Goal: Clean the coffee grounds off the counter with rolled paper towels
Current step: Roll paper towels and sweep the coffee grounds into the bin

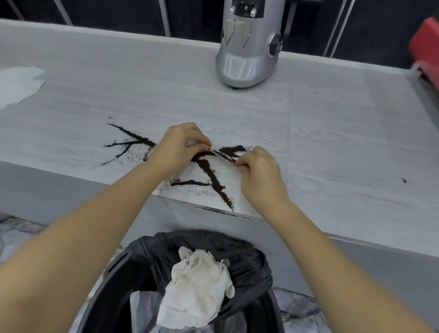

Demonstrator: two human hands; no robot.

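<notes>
Two hands, left hand (182, 143) and right hand (258, 170), pinch opposite ends of a rolled paper towel (223, 154) lying crosswise over coffee grounds (212, 177) near the table (345, 150) front edge.

Both bare arms are reaching forward, wrists angling inward. The left hand (178, 144) and right hand (260, 169) are sitting close together (knuckles up), fingers on each pinching one end of something thin stretched between them.
</notes>
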